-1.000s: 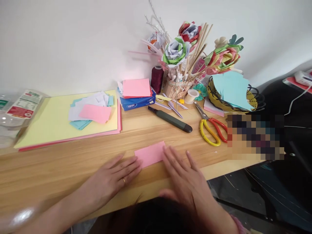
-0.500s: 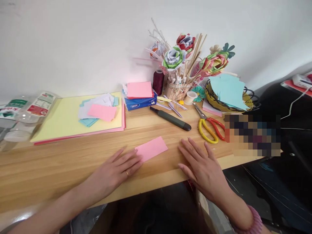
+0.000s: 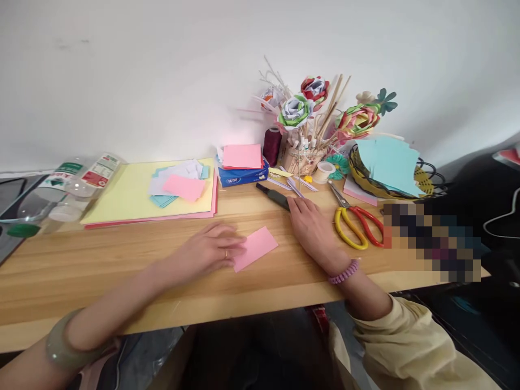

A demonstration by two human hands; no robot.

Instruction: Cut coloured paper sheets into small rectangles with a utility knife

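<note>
A small pink paper rectangle (image 3: pixel 260 246) lies on the wooden table in front of me. The fingertips of my left hand (image 3: pixel 213 246) rest on its left end, loosely spread, slightly blurred and not gripping it. Farther right, my right hand (image 3: pixel 309 225) has its fingers curled over the rear end of a dark green pen-shaped tool (image 3: pixel 277 198) with a black tip. The tool still lies on the table, and the hand hides its rear part. Scissors (image 3: pixel 351 222) with one yellow and one red handle lie just right of that hand.
Large coloured sheets (image 3: pixel 122 189) with small paper pieces lie left, beside plastic bottles (image 3: pixel 67 179). A blue tissue pack (image 3: pixel 244 176), a dark red thread spool (image 3: pixel 272 145), a pot of paper flowers (image 3: pixel 303 158) and a basket (image 3: pixel 359 176) of light blue paper line the wall.
My right hand has moved forward and left from the bare table onto the dark green tool. My left hand has lifted its fingers slightly at the pink paper. The view has shifted.
</note>
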